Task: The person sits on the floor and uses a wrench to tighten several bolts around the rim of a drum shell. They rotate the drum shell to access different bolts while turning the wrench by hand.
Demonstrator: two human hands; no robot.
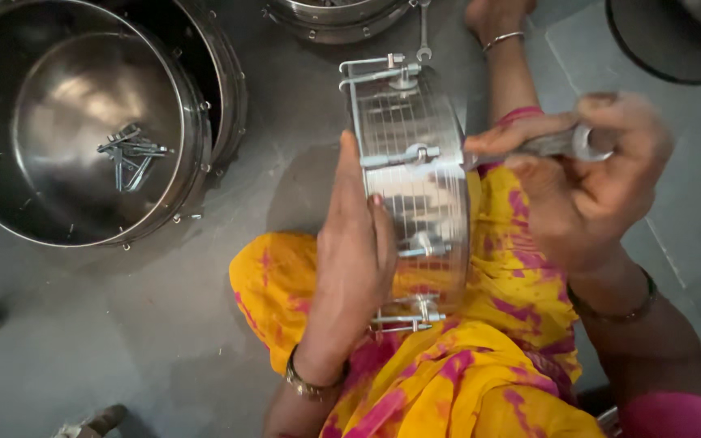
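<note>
Left hand fingers closed on steel drum rim, right hand fingers gripping spanner — bolts in bowl

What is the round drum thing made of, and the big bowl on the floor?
The round drum looks like shiny polished metal, probably steel: it gleams silver, with bolts along its side. The big bowl also looks like bright metal, mirror-like inside. The left hand steadies the drum.

We find no packages, labels, signs or screens in this view.
</note>
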